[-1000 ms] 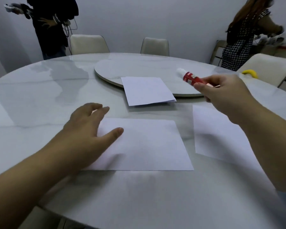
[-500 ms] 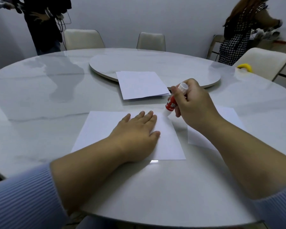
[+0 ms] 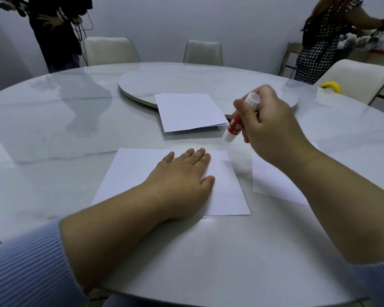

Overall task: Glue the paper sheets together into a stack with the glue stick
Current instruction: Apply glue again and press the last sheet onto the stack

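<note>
- My left hand (image 3: pixel 182 182) lies flat on the near paper sheet (image 3: pixel 226 191) on the desk (image 3: pixel 53 151).
- My right hand (image 3: pixel 273 129) grips the glue stick (image 3: pixel 236 125), tilted, above that sheet's far right corner.
- A paper stack (image 3: pixel 189 110) overlaps the turntable (image 3: pixel 142 85) beyond.

Red-and-white plastic glue stick (image 3: pixel 237 122) tilted, tip down, above far right corner of flat white paper sheet (image 3: pixel 133 171), second sheet (image 3: pixel 273 185) to its right, small paper stack (image 3: pixel 189 111) beyond it

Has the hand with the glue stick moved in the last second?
Yes. The right hand brought the glue stick down from above the turntable toward the near sheet.
</note>
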Demonstrator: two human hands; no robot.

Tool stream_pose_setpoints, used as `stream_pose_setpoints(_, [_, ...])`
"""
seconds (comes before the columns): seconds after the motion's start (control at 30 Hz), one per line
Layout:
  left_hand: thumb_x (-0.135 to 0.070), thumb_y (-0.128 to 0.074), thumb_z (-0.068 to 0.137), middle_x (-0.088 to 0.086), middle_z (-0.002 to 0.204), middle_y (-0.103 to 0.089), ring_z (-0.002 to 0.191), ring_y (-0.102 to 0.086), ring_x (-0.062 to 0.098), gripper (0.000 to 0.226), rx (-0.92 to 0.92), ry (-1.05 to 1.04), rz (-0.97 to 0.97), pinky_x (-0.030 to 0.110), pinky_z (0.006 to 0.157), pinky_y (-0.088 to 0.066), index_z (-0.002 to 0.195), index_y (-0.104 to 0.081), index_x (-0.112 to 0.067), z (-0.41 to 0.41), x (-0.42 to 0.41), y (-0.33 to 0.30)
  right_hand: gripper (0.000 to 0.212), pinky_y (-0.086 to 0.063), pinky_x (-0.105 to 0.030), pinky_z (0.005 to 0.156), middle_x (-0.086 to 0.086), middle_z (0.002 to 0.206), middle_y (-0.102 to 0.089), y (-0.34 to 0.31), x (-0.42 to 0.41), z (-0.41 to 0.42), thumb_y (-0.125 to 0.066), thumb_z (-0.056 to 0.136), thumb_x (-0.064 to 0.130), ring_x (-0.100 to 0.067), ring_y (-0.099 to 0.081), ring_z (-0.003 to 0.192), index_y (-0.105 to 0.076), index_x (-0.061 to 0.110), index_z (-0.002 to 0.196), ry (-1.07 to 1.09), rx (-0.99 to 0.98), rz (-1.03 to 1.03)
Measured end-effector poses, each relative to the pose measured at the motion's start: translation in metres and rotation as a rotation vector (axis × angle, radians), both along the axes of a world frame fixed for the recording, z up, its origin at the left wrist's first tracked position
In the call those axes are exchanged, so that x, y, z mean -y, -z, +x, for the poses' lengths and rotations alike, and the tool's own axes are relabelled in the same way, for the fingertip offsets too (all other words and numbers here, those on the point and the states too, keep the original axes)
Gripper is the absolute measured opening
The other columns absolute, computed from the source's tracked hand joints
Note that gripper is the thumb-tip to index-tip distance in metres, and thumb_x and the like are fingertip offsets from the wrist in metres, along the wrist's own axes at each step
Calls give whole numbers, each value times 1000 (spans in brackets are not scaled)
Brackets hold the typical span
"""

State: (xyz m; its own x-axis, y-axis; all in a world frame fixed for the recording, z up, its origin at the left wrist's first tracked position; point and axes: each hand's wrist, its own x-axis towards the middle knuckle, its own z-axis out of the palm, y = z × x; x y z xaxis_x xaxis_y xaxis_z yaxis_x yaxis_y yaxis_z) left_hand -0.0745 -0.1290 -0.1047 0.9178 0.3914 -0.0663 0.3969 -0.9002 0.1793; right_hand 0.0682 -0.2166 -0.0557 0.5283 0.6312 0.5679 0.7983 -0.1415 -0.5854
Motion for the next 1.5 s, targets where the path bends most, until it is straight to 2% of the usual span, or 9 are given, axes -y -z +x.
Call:
stream_pose_setpoints(0.23, [-36,-15,99,-10,160,7,145,8,4,55,3,0,1,34,119,6,151,1,-26,-1,0,1,29,-51,-38,65,-8,92,-67,22,4,-8,-45,95,40,-20,-57,67,-46,12,100,-43,-25,-154])
stream_pose_setpoints(0.73, [-35,-16,99,-9,160,6,146,7,6,56,-2,5,2,34,119,4,151,0,-24,1,1,0,38,-39,-22,52,7,76,-70,11,72,-53,-36,79,59,-3,-57,58,-49,24,89,-103,-74,-253])
stream_pose_setpoints(0.87, [-34,-16,100,-9,160,8,146,9,7,55,-27,41,-7,34,119,6,151,1,-24,-2,1,-5,34,-44,-25,50,4,76,-72,0,79,-51,-46,78,50,-8,-51,47,-54,18,85,-177,-368,33])
stream_pose_setpoints(1.0, [-22,-29,100,-21,155,18,140,26,3,57,-188,339,-80,39,115,17,147,-8,-44,-16,-4,-27,25,-42,-18,41,-1,70,-73,-18,89,-44,-53,75,44,-9,-49,43,-55,20,83,-145,-563,503])
stream_pose_setpoints(1.1, [-3,-42,91,-38,149,3,132,14,-20,71,-175,429,-295,12,112,5,135,-30,-57,-33,-6,-43,23,-41,-16,42,-1,73,-73,-24,90,-42,-59,76,46,-9,-50,44,-60,25,86,-174,-513,546])
stream_pose_setpoints(1.17, [-15,-45,94,-38,144,-21,131,-14,-22,54,94,233,-376,-7,95,-13,132,-39,-53,-38,-7,-43,19,-42,-18,43,-4,74,-73,-26,86,-43,-62,77,40,-11,-50,44,-64,22,83,-200,-509,513])
stream_pose_setpoints(1.27, [-41,-37,96,-13,153,-26,140,-21,5,48,303,-87,-150,17,106,-20,143,-32,-32,-31,-11,-30,16,-41,-19,42,-13,73,-70,-26,66,-43,-57,90,23,-14,-52,46,-63,12,81,-189,-472,416])
stream_pose_setpoints(1.37, [-45,-30,97,-16,159,2,145,3,2,58,163,-7,-89,22,113,-1,150,-10,-32,-10,-14,-21,23,-41,-27,47,-12,64,-65,-16,38,-34,-52,93,28,-15,-54,49,-57,8,84,-94,-378,283])
stream_pose_setpoints(1.5, [-38,-23,100,-11,160,4,145,6,3,55,110,57,-51,24,114,6,151,-6,-26,14,-23,-11,26,-44,-26,51,-9,73,-67,0,9,-17,-50,94,32,-13,-57,50,-55,8,88,-7,-300,124])
